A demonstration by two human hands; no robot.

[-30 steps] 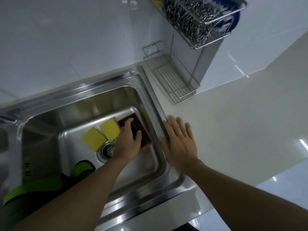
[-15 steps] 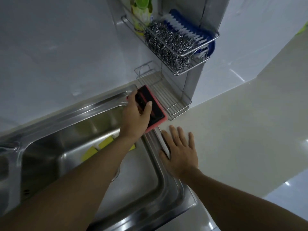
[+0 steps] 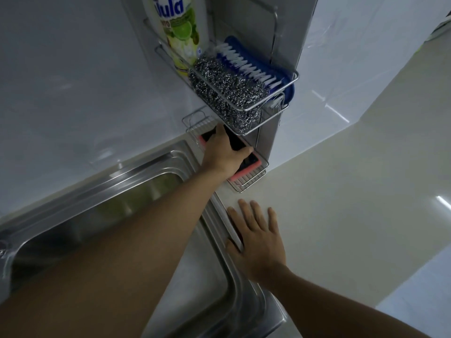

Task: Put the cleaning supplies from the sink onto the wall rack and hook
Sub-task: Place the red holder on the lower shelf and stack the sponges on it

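My left hand (image 3: 223,152) grips a pink sponge with a black scouring face (image 3: 249,163) and holds it down inside the lower wire shelf (image 3: 246,185) of the wall rack. The upper wire shelf (image 3: 290,80) carries a steel wool scrubber (image 3: 227,91), a blue brush with white bristles (image 3: 246,67) and a dish soap bottle (image 3: 179,32). My right hand (image 3: 258,240) lies flat and open on the counter at the right rim of the steel sink (image 3: 227,240). My left forearm hides most of the sink basin.
The pale counter (image 3: 341,203) spreads to the right of the sink. White wall tiles (image 3: 73,81) rise behind the sink. The rack's bracket is fixed to the wall corner, just above the counter.
My left hand lifted the pink sponge out of the sink, carried it up and right, and now rests it in the lower shelf. My right hand stayed flat on the counter.
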